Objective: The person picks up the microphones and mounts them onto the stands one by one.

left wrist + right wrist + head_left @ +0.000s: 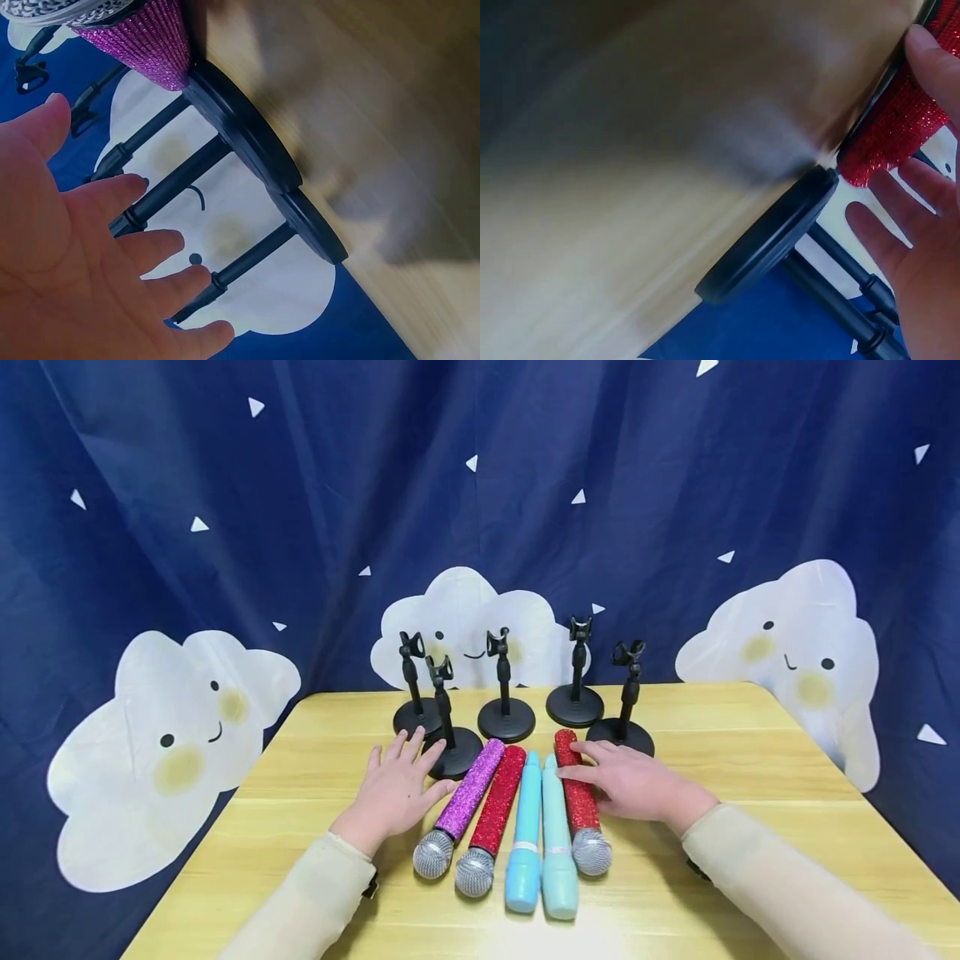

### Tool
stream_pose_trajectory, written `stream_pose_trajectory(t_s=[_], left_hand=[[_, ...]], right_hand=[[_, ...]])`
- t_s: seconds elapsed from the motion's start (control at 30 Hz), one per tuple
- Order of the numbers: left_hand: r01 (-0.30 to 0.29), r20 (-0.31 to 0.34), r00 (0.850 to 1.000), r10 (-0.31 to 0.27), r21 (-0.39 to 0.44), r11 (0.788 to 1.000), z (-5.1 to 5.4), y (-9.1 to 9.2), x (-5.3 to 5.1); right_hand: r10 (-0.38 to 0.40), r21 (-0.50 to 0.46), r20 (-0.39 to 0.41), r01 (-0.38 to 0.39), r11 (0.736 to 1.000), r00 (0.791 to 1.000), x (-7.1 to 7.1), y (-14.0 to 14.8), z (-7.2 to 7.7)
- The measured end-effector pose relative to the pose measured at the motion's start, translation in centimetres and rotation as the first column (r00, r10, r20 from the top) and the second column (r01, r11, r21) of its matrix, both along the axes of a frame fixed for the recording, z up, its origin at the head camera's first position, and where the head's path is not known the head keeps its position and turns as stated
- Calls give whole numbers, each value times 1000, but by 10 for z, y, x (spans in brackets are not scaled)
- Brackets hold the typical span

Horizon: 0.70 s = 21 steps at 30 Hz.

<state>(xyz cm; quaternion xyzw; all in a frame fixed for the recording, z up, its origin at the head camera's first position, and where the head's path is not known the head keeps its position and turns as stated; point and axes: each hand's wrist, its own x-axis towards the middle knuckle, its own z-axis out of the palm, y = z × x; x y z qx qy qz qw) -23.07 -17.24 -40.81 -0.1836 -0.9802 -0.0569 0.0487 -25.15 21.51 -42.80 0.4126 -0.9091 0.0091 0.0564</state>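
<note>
Several microphones lie side by side mid-table with their heads toward me: a glittery purple microphone, a red glitter microphone, a bright blue microphone, a pale teal microphone and another red glitter microphone on the right. Left of the purple one, my left hand is spread with nothing in it; the left wrist view shows its palm and separated fingers. My right hand reaches over the rightmost red microphone with fairly straight fingers. In the right wrist view, its thumb lies alongside that microphone; firm contact cannot be made out.
Several black tabletop microphone stands are grouped behind the microphones, including a front left stand, a middle stand and a right stand. The wooden table meets a dark blue curtain with cloud figures at its back edge.
</note>
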Motion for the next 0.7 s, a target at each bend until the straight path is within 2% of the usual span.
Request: stream_pose_trajectory(t_s=[0.27,0.47,0.57,0.7], left_hand=[[18,2,1000,-18,-10,1000,4,0,-1],[36,-6,999,-36,-22,999,8,1,-4],[44,-17,999,-44,-32,999,10,3,-5],[60,-31,998,-62,-52,997,17,7,-4]], right_hand=[[32,-43,-39,-34,998,999,0,-7,-1],[52,-164,-78,-65,984,996,3,0,7],[25,-267,-66,-42,963,997,4,4,11],[-20,-390,-48,0,921,999,4,9,16]])
